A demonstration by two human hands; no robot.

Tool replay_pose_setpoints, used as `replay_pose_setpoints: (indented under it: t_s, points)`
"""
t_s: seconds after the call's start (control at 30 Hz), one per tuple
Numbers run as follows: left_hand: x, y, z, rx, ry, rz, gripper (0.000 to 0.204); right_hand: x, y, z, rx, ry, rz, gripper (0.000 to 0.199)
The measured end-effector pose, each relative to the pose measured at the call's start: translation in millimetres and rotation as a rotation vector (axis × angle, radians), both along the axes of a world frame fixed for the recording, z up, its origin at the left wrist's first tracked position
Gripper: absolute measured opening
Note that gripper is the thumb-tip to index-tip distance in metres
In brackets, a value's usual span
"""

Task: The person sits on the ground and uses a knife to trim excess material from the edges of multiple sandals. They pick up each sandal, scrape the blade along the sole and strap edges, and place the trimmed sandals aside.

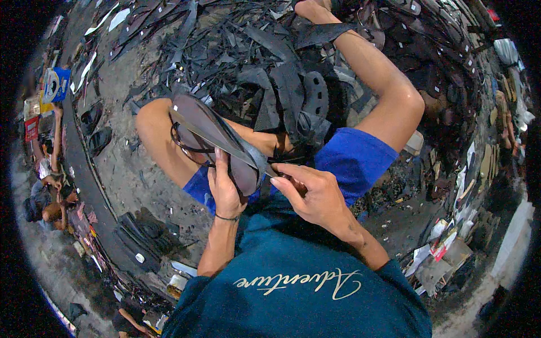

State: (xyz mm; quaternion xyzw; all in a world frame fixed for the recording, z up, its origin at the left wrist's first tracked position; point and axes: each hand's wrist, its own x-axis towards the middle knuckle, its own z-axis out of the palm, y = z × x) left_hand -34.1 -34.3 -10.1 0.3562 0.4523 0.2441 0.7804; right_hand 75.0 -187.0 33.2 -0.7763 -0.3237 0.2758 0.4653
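A dark sandal [206, 117] with a brownish footbed is tilted over my lap, its thin black straps [179, 138] sticking out to the left. My left hand [226, 187] is closed around its near part, thumb up along the side. Across the sandal lies a long, narrow grey blade [217, 139], which looks like a knife. At the near right end of this blade, my right hand [311, 192] is closed in a pinch by the sandal's edge. Its curled fingers hide the handle, if there is one.
Black rubber scraps and cut-outs [225, 53] are heaped beyond my legs. More dark sandals [414, 53] lie at the far right. Paper and cardboard scraps [445, 265] litter the right side. Other people [51, 194] sit at the far left. My bent knees frame the work.
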Motion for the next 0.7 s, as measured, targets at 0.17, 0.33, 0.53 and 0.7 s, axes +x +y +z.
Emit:
replay_pose_setpoints:
  t_s: [0.17,0.33,0.53,0.7]
  points:
    - [4.3,0.2,13.2,-0.050,0.035,0.082,0.038,-4.8,-33.7,11.2,-0.100,0.041,0.025,0.028]
    - [-5.8,4.3,16.0,-0.032,0.093,-0.012,0.035,-3.8,9.0,-15.0,-0.023,0.015,-0.003,0.026]
    - [-24.2,-15.4,9.9,0.078,0.228,-0.104,0.046,24.8,94.8,-80.6,0.191,-0.081,-0.016,0.026]
    - [-60.8,-15.3,-7.1,0.307,0.268,-0.447,0.031,56.0,101.2,-39.4,0.043,0.649,-0.005,0.036]
